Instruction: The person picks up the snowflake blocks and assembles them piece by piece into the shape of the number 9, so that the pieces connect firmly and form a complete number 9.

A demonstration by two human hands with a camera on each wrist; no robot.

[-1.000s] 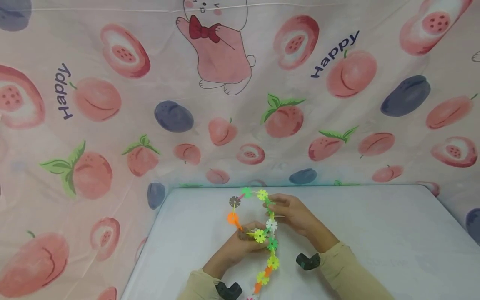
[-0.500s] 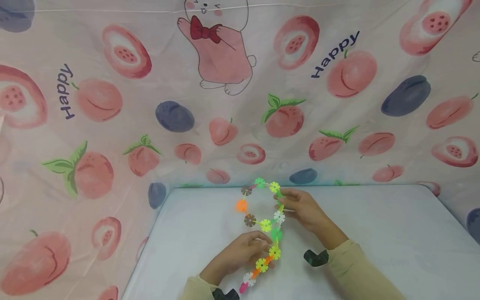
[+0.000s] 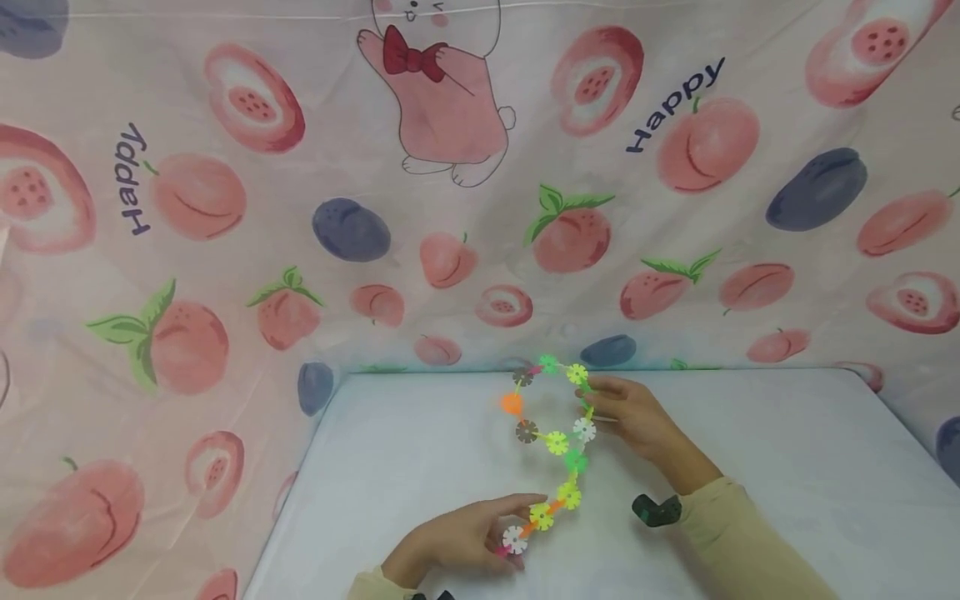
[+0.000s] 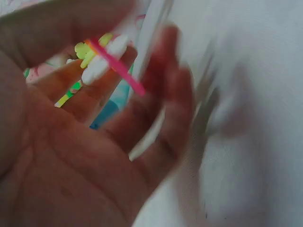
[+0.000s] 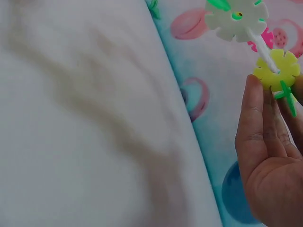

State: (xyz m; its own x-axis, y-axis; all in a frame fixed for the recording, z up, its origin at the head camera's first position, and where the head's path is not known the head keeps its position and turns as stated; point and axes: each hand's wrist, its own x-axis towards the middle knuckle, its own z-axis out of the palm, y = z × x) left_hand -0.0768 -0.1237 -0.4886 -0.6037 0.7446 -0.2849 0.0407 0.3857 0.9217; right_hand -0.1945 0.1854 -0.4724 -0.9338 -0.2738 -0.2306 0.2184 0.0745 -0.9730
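A chain of interlocking plastic snowflake discs (image 3: 557, 442) in several colours forms a closed ring at the top, with a tail running down to the left. My right hand (image 3: 637, 421) holds the ring's right side; in the right wrist view its fingers are at a yellow disc (image 5: 277, 71) and a green one (image 5: 286, 97), with the thumb partly cut off. My left hand (image 3: 468, 533) is around the tail's lower end, thumb and fingers apart. There a white disc (image 3: 514, 540) and a pink end disc (image 4: 120, 71) lie between its loosely bent fingers. Whether they touch it, I cannot tell.
The white table (image 3: 390, 450) lies under both hands. Behind it hangs a pink cloth (image 3: 465, 208) printed with fruit and a rabbit. A black wrist device (image 3: 656, 510) sits at the right sleeve.
The chain has moved right with the right hand, and its tail has come into full view. My left hand has slid from the ring's base down to the tail's end.
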